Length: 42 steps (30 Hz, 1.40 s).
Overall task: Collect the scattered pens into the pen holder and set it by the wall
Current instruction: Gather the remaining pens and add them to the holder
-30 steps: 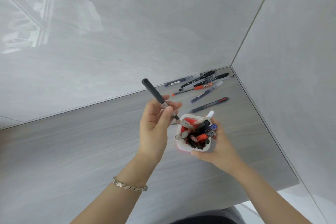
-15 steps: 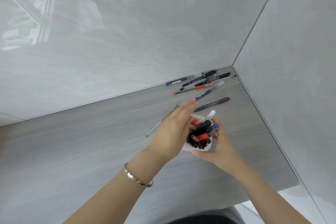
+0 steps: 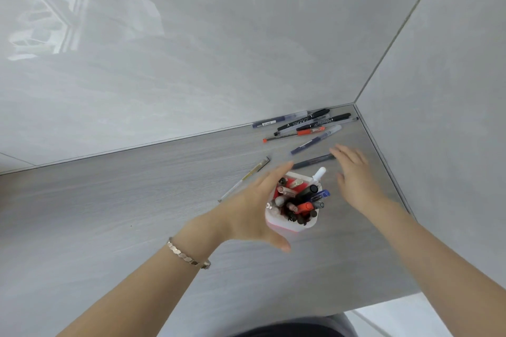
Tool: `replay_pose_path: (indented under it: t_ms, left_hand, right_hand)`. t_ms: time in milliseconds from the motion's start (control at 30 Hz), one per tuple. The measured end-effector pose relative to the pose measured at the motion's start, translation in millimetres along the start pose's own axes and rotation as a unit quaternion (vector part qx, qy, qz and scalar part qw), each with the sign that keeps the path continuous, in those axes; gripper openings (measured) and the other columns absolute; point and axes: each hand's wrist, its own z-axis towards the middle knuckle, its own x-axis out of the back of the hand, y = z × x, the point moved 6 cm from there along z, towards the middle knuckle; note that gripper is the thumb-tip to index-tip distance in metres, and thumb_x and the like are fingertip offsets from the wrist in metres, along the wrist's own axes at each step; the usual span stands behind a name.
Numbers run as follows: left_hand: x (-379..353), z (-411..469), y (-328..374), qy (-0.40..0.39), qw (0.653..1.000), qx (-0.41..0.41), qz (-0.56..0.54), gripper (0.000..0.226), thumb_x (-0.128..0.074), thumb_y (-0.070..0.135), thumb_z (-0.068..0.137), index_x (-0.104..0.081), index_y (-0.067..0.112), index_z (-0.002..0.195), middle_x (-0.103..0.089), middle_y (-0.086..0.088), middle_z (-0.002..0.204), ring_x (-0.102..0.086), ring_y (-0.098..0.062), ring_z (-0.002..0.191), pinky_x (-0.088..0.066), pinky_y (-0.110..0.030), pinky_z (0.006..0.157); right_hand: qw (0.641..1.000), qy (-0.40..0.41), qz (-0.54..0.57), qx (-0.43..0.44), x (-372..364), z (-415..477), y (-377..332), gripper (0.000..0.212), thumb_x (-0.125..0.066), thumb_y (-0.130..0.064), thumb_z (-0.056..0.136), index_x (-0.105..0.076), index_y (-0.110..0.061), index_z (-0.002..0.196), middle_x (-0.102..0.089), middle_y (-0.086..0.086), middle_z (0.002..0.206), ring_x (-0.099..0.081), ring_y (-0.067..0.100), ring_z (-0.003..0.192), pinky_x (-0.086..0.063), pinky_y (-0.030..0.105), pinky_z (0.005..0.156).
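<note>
Grey desk [image 3: 137, 227]: pen holder [image 3: 290, 223] between both open hands [image 3: 246, 216].

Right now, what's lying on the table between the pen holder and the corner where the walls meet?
In the head view, loose pens: a dark pen nearest the pen holder, a blue one, then a cluster along the wall.

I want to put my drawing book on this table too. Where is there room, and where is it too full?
The big bare stretch of the table left of the left hand, up to the back wall, is free. So is the near strip below the pen holder. The far right corner is crowded with loose pens, and the right hand reaches there.
</note>
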Motion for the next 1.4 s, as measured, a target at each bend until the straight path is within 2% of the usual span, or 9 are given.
replay_pose_path:
  t_ms: [167,267,367,533,633,833,1067,1200,1400]
  left_hand:
    - [-0.7,4.0,1.8,0.131,0.991,-0.040,0.006,0.094,-0.082,0.014,0.060,-0.029,0.026,0.137,-0.034,0.002,0.142,-0.031,0.001,0.125,-0.020,0.007,0.090]
    - [-1.8,-5.2,-2.2,0.163,0.985,-0.064,0.000,0.085,-0.083,0.012,0.056,-0.040,0.021,0.129,-0.041,0.009,0.126,-0.033,0.008,0.114,-0.018,0.010,0.090]
    - [3.2,-35.4,-15.9,0.209,0.976,-0.053,-0.044,0.083,-0.084,0.016,0.053,-0.040,0.041,0.119,-0.035,0.026,0.121,-0.037,0.019,0.109,-0.027,0.006,0.090]
    - [10.8,-93.0,-51.2,0.301,0.951,0.014,-0.071,0.081,-0.078,0.036,0.049,-0.034,0.060,0.113,-0.041,0.022,0.125,-0.045,0.008,0.114,-0.042,-0.011,0.094]
    - [13.9,-115.5,-68.5,0.336,0.938,0.048,-0.067,0.094,-0.086,0.014,0.050,-0.032,0.067,0.106,-0.045,0.016,0.122,-0.045,0.006,0.111,-0.041,-0.004,0.088]
    - [11.5,-132.7,-84.2,0.354,0.930,0.059,-0.083,0.086,-0.084,0.000,0.051,-0.038,0.048,0.106,-0.048,0.013,0.115,-0.041,0.019,0.106,-0.033,0.005,0.083]
    - [14.7,-126.9,-84.3,0.353,0.924,0.063,-0.134,0.091,-0.082,0.000,0.056,-0.031,0.054,0.108,-0.042,0.004,0.122,-0.046,-0.013,0.114,-0.041,-0.020,0.097]
    - [14.8,-124.5,-83.2,0.332,0.934,0.050,-0.120,0.092,-0.079,-0.002,0.058,-0.029,0.051,0.115,-0.036,0.006,0.124,-0.038,0.016,0.109,-0.027,0.008,0.085]
    - [14.4,-122.1,-84.8,0.306,0.943,0.066,-0.112,0.090,-0.078,0.002,0.059,-0.034,0.029,0.133,-0.032,0.010,0.124,-0.041,-0.006,0.110,-0.027,0.012,0.078]
  right_hand:
    - [0.995,-0.064,-0.071,-0.003,-17.3,26.3,0.4,0.039,-0.047,-0.012,0.091,-0.045,-0.013,0.130,-0.045,0.008,0.138,-0.033,0.028,0.130,-0.025,0.038,0.109]
    - [0.996,-0.029,-0.082,0.022,-15.6,19.6,-6.7,0.026,-0.047,-0.014,0.091,-0.057,-0.011,0.115,-0.056,0.010,0.119,-0.047,0.028,0.113,-0.032,0.036,0.098]
    - [1.000,-0.010,-0.006,0.014,-13.8,10.4,-18.2,0.023,-0.046,-0.013,0.092,-0.054,-0.005,0.112,-0.054,0.014,0.115,-0.055,0.031,0.097,-0.044,0.039,0.087]
    - [0.991,-0.067,-0.002,0.115,-37.7,2.6,-53.8,0.023,-0.050,-0.012,0.090,-0.054,-0.005,0.112,-0.056,0.011,0.116,-0.046,0.025,0.111,-0.039,0.034,0.095]
    - [0.983,-0.093,-0.068,0.146,-51.2,-1.1,-60.1,0.030,-0.057,-0.020,0.087,-0.056,-0.007,0.114,-0.057,0.009,0.116,-0.045,0.025,0.113,-0.038,0.033,0.096]
    - [0.987,-0.102,-0.080,0.094,-32.7,-28.2,-65.1,0.023,-0.048,-0.026,0.092,-0.057,-0.012,0.108,-0.059,0.010,0.103,-0.054,0.028,0.098,-0.047,0.041,0.081]
    - [0.984,-0.116,0.007,0.138,59.8,-96.7,-137.5,0.016,-0.051,-0.029,0.090,-0.047,-0.040,0.079,-0.055,-0.007,0.063,-0.049,0.015,0.060,-0.036,0.027,0.055]
    - [0.969,-0.154,-0.102,0.163,71.1,-114.0,-173.6,0.021,-0.044,-0.035,0.091,-0.047,-0.030,0.071,-0.044,-0.005,0.055,-0.040,0.008,0.052,-0.029,0.025,0.050]
    - [0.943,-0.247,-0.194,0.108,44.1,-105.3,-193.1,0.036,-0.041,-0.032,0.093,-0.035,-0.023,0.058,-0.041,-0.004,0.057,-0.042,0.016,0.056,-0.028,0.027,0.048]
